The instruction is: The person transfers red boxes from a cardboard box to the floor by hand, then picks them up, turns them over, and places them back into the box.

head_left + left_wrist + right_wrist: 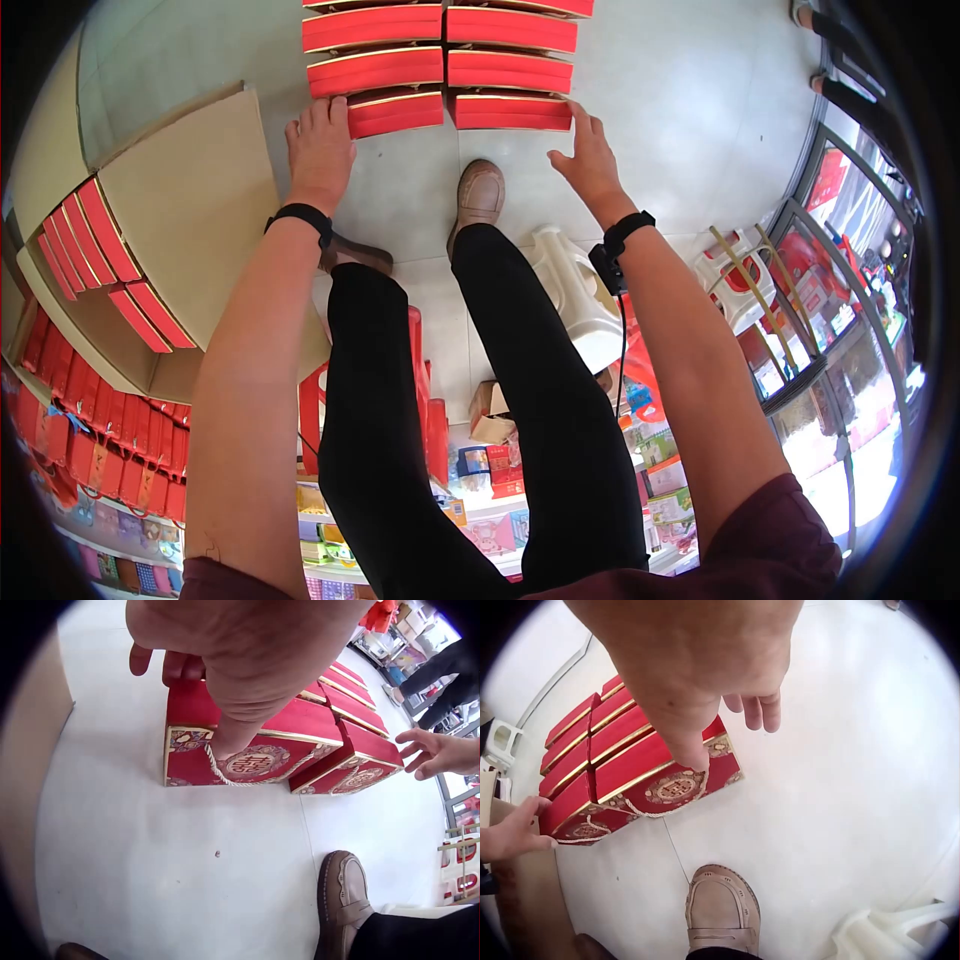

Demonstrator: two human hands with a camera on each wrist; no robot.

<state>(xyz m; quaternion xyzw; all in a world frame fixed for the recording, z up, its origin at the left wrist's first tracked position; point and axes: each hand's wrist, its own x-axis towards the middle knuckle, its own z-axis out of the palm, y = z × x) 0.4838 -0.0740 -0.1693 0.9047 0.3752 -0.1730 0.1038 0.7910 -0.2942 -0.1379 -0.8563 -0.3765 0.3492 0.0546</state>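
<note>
Red gift boxes with gold edges and rope handles stand in two rows on the floor. My left hand (322, 150) is at the outer end of the nearest left box (396, 115). Its thumb lies against the patterned front by the rope handle (217, 771), and the other fingers reach past the box's end. At the outer end of the nearest right box (512, 112) is my right hand (590, 160), thumb and fingers spread apart. In the right wrist view its thumb overlaps the front near the handle, with the other fingers extended beyond the end.
At the left is an open carton (190, 170) with more red boxes (105, 230) in it. A white plastic stool (570, 290) stands behind my right foot (482, 192). Red bags (120, 440) line the shelves at lower left. Another person's legs (850, 100) show at upper right.
</note>
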